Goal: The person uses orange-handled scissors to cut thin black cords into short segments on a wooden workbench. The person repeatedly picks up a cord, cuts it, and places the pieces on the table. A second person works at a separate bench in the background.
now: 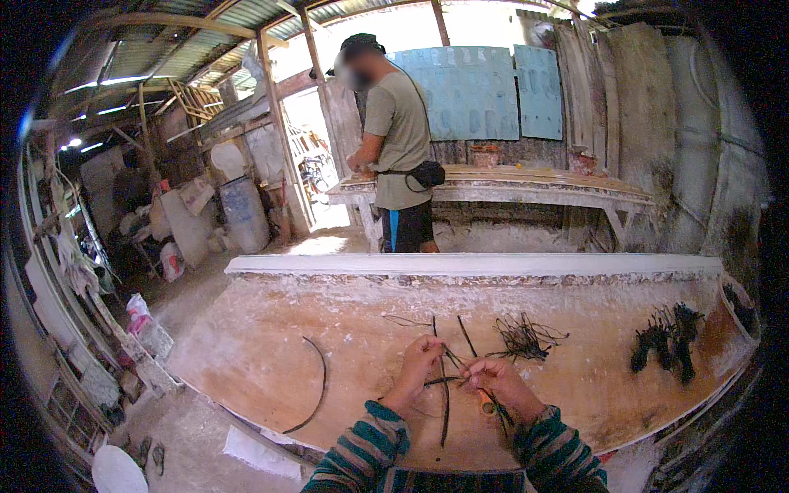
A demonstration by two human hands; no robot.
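Note:
My left hand (420, 363) pinches a thin dark strip (451, 355) over the middle of the wooden tabletop (255, 361). Close beside it, my right hand (503, 384) closes on the same strip or one crossing it; the overlap hides which. Beneath both hands lies a longer dark strip (445, 411), pointing toward me. A short dark strip (467, 335) rests just beyond my fingers. An orange ring-shaped thing (486, 406) shows under my right hand, its kind unclear. To the right is a loose tangle of thin dark strands (526, 337). One curved dark strip (323, 386) lies at the left.
Dark tied bunches (666, 341) lie at the table's right. A raised white ledge (477, 264) runs along the far edge. Beyond it, another person (400, 140) stands at a long bench (526, 191). A blue drum (244, 215) stands at the back left.

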